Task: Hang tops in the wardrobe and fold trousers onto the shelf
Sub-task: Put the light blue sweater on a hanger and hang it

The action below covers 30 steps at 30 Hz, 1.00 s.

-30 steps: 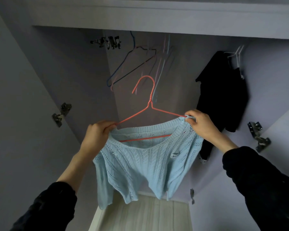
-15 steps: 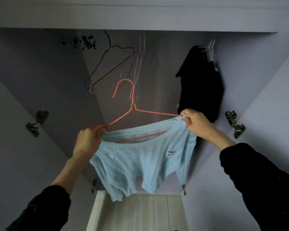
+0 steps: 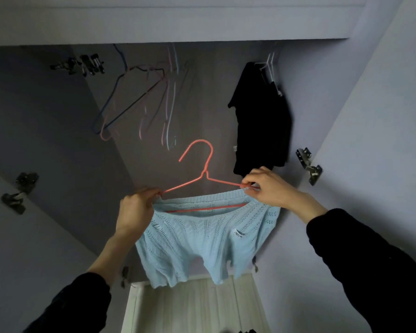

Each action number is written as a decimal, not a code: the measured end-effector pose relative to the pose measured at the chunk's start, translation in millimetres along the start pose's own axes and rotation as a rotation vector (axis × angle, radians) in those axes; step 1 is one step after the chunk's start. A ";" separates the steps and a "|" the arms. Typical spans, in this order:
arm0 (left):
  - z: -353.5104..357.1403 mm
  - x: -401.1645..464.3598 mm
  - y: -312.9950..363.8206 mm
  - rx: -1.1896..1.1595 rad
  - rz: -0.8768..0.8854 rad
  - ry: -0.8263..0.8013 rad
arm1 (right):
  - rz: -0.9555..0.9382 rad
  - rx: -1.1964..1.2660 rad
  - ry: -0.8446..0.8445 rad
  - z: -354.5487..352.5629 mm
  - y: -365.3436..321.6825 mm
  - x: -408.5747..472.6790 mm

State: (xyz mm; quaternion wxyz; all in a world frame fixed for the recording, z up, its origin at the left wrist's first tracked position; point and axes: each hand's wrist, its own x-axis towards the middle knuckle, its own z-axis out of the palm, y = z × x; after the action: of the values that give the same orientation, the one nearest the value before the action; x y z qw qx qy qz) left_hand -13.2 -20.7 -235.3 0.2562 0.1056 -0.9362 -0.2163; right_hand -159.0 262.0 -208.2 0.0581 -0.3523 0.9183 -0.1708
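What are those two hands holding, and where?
Left hand and right hand each pinch one shoulder end of the red hanger, together with the light blue knit top draped on it.

Both hands [image 3: 135,210] raised, fingers pinched

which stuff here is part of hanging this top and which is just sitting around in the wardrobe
In the job:
- light blue knitted top
- coral wire hanger threaded through its neck
- left hand gripping the top's left shoulder
- right hand pinching the right shoulder

Just there:
- black garment hanging on a white hanger
- bunch of empty wire hangers
- metal door hinge
- white slatted panel below
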 end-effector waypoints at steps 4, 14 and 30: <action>10.3 4.3 8.8 -0.036 0.048 -0.049 | 0.023 0.330 -0.139 -0.7 -34.5 8.1; 36.9 5.7 23.5 -0.039 -0.081 -0.432 | 0.377 0.600 -0.232 2.9 -8.5 0.6; -13.6 118.6 96.7 0.215 0.515 0.108 | 0.620 1.482 -0.103 -37.8 1.0 59.3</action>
State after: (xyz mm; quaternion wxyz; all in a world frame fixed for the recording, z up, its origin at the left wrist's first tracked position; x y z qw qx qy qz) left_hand -114.9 23.4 -128.9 0.3395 -0.0977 -0.9348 -0.0375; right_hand -212.4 233.5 -172.4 0.3636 0.0415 0.6186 -0.6953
